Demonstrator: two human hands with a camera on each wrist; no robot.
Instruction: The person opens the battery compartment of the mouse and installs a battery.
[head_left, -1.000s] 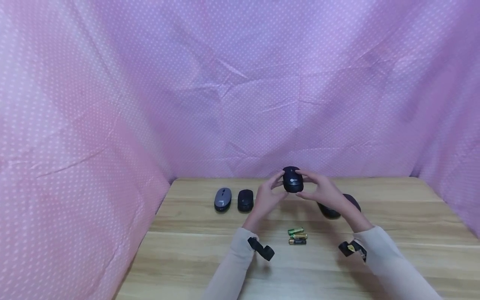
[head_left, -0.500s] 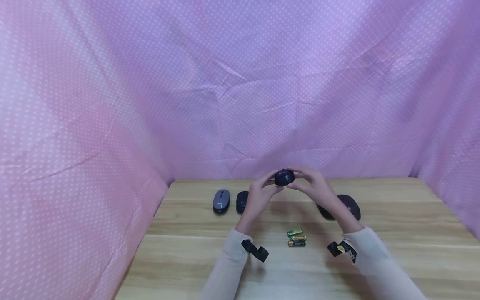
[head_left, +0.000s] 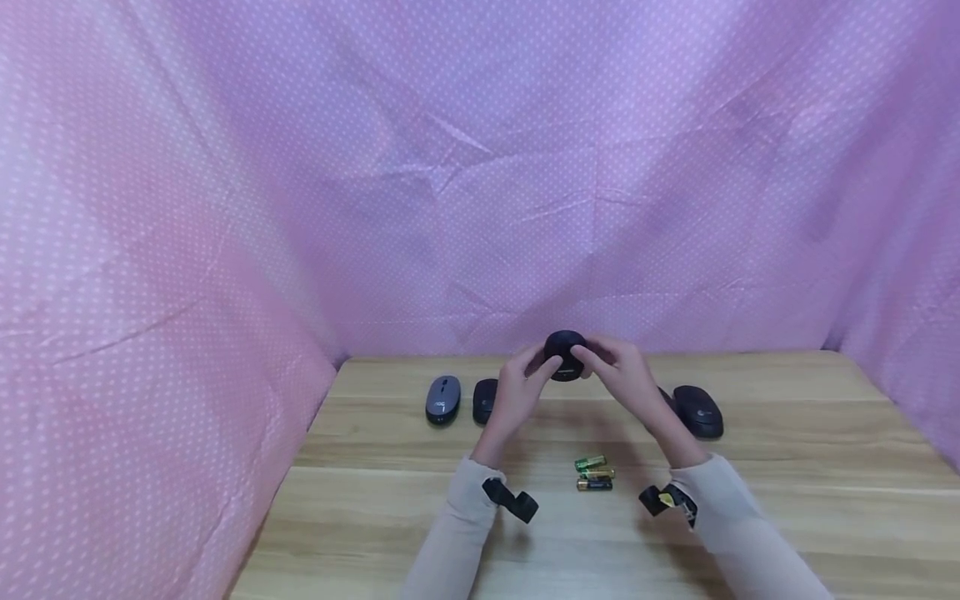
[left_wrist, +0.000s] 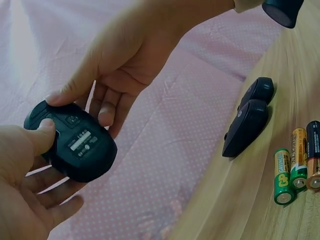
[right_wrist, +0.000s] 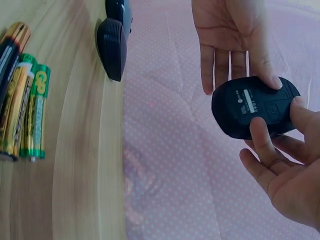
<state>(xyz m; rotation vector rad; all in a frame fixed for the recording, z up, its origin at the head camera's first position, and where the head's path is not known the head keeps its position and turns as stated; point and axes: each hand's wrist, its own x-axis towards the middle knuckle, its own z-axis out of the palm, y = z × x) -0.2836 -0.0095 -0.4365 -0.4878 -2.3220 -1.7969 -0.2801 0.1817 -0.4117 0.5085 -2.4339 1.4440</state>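
Note:
Both hands hold a black computer mouse (head_left: pixel 564 343) above the far edge of the table, its underside with a pale label turned toward me. My left hand (head_left: pixel 519 390) grips one side, and in the left wrist view its thumb lies on the underside (left_wrist: pixel 85 145) with the fingers behind. On the opposite side my right hand (head_left: pixel 628 382) pinches the mouse; in the right wrist view its thumb and a finger press near the battery-cover end (right_wrist: pixel 277 107). The top of the mouse is hidden. Three batteries (head_left: pixel 596 473), one green GP-marked (left_wrist: pixel 283 175), lie together on the table nearer me.
A grey mouse (head_left: pixel 443 400) and a black mouse (head_left: pixel 483 402), partly behind the left hand, stand at the left. Another black mouse (head_left: pixel 698 411) sits beyond the right forearm, with one more dark mouse partly hidden beside it. A pink dotted cloth (head_left: pixel 465 208) surrounds the wooden table (head_left: pixel 360 517).
The mouse has been flipped from its logo side to its underside and moved slightly left. Both thumbs now lie on the underside, and the right forearm has shifted left.

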